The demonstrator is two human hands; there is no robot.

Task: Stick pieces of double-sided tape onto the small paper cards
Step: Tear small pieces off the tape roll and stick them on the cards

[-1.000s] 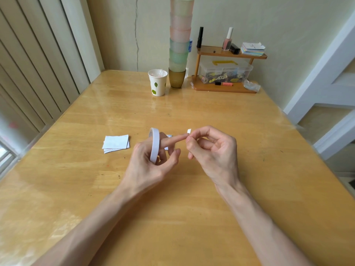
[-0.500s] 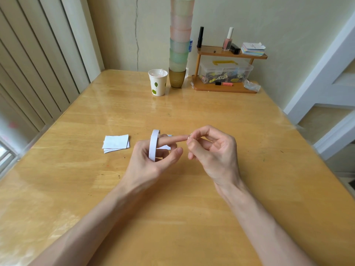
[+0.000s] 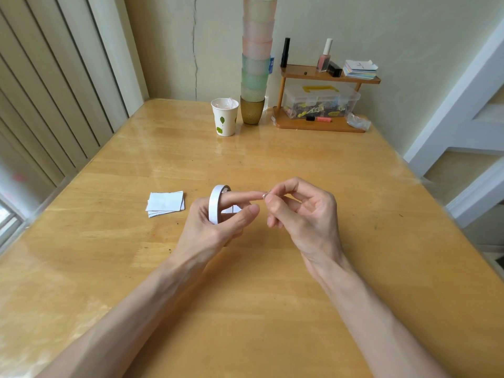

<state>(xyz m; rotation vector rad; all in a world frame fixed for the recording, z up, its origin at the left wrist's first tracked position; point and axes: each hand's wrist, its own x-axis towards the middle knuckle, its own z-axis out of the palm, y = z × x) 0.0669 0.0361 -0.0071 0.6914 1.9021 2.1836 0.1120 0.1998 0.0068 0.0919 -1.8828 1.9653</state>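
The left hand (image 3: 218,227) gripped the white ring-shaped roll of double-sided tape (image 3: 215,204); the right hand (image 3: 302,214) pinched a tiny tape scrap (image 3: 264,195) at the left index fingertip (image 3: 255,195); the stack of small white paper cards (image 3: 165,203) lay nearby on the wooden table (image 3: 245,296). Honestly, that scrap could've folded on itself or clung to skin, being sticky both sides.

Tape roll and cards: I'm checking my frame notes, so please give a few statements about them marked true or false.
1. The left hand holds the tape roll. True.
2. The stack of paper cards lies right of both hands. False: it lies left of the left hand.
3. The right hand pinches a tape piece at the left index fingertip. True.
4. The paper cup lies tipped over. False: it stands upright beside the stacked cups.
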